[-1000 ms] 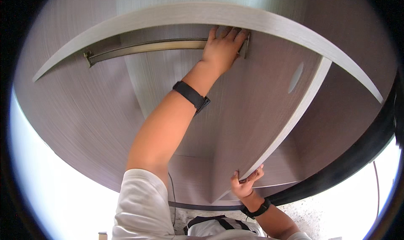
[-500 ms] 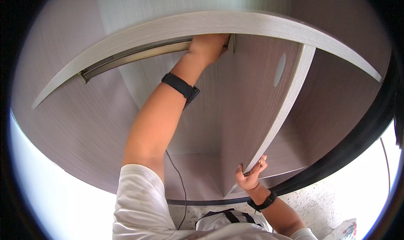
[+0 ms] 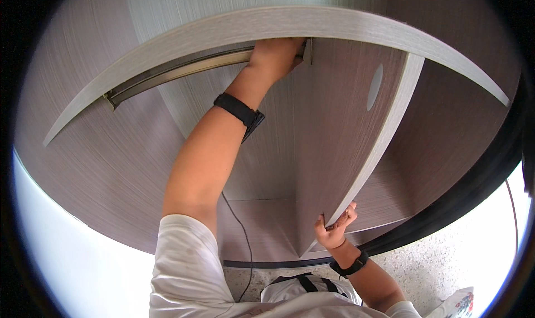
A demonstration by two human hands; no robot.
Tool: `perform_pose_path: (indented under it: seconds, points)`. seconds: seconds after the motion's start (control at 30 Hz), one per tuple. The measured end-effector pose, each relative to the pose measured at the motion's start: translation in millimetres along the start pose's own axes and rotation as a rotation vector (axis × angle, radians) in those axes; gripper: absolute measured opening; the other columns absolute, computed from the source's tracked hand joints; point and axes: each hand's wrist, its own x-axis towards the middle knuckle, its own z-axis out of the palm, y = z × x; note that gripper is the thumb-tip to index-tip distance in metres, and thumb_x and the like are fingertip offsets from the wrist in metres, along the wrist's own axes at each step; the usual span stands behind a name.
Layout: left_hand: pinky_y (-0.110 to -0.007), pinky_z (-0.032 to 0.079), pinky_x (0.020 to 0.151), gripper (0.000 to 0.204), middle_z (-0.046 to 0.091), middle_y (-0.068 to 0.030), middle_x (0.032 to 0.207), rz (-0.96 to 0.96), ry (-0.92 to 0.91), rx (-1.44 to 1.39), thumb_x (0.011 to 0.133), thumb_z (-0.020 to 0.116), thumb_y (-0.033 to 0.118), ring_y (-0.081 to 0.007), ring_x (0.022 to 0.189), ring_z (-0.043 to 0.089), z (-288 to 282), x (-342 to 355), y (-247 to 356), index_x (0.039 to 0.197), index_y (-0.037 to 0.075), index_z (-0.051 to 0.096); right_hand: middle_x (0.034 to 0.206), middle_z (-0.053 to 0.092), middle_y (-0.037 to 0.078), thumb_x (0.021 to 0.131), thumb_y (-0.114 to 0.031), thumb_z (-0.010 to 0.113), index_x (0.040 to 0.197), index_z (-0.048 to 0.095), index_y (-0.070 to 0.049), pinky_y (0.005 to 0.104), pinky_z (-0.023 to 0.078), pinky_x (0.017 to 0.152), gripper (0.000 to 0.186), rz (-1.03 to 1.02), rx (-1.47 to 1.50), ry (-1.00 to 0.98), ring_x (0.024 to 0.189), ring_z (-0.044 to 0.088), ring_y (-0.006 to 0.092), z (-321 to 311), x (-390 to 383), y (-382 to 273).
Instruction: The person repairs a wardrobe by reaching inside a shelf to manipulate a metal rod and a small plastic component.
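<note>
My left hand [image 3: 277, 56] reaches up into a wood-grain wardrobe, under its curved-looking upper shelf [image 3: 267, 21]. It is at the right end of a bronze-coloured metal rail [image 3: 184, 73] fixed beneath that shelf, close to the vertical divider panel [image 3: 340, 123]. The shelf edge and the hand itself hide those fingers. Lower down, my right hand [image 3: 336, 226] is closed round the pale front edge of the divider panel, thumb on the left face and fingers on the right.
An oval pale patch [image 3: 374, 88] marks the divider's face. To its right is another compartment [image 3: 446, 123]. A dark cable [image 3: 245, 240] runs down from the cabinet bottom to the speckled floor [image 3: 412, 268]. A flowered bag or cloth [image 3: 460, 304] lies at the lower right.
The cabinet sits slightly differently in view, its shelf edge a little higher. My left hand stays by the rail's right end, and my right hand keeps its grip on the divider panel.
</note>
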Motion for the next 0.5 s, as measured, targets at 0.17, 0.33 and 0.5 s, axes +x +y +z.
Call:
perform_pose_path:
  seconds: [0.17, 0.33, 0.5]
  points:
    - [-0.044, 0.044, 0.091, 0.070, 0.053, -0.0170, 0.120, -0.002, 0.057, 0.010, 0.073, 0.072, 0.027, -0.0364, 0.107, 0.054, 10.0, -1.8, 0.4, 0.130, 0.008, 0.036, 0.106, 0.028, 0.012, 0.062, -0.009, 0.064, 0.124, 0.038, 0.010, 0.0429, 0.036, 0.084, 0.070, -0.006, 0.016, 0.007, 0.100, 0.036, 0.0300, 1.4, -2.7, 4.7]
    - [-0.044, 0.044, 0.091, 0.069, 0.053, -0.0178, 0.120, -0.043, 0.007, -0.021, 0.074, 0.072, 0.028, -0.0357, 0.107, 0.054, 12.0, -2.1, 1.2, 0.129, 0.006, 0.036, 0.106, 0.028, 0.011, 0.062, -0.009, 0.063, 0.125, 0.037, 0.011, 0.0421, 0.036, 0.085, 0.071, -0.018, 0.023, -0.004, 0.100, 0.036, 0.0298, 0.9, 0.5, 3.6]
    - [-0.045, 0.044, 0.091, 0.070, 0.053, -0.0165, 0.121, 0.010, 0.066, 0.029, 0.075, 0.071, 0.031, -0.0345, 0.109, 0.054, 11.6, -2.5, -2.0, 0.131, 0.007, 0.036, 0.104, 0.027, 0.011, 0.061, -0.009, 0.063, 0.124, 0.038, 0.011, 0.0409, 0.036, 0.086, 0.071, -0.012, 0.021, -0.017, 0.101, 0.034, 0.0285, 0.6, 2.4, 0.4]
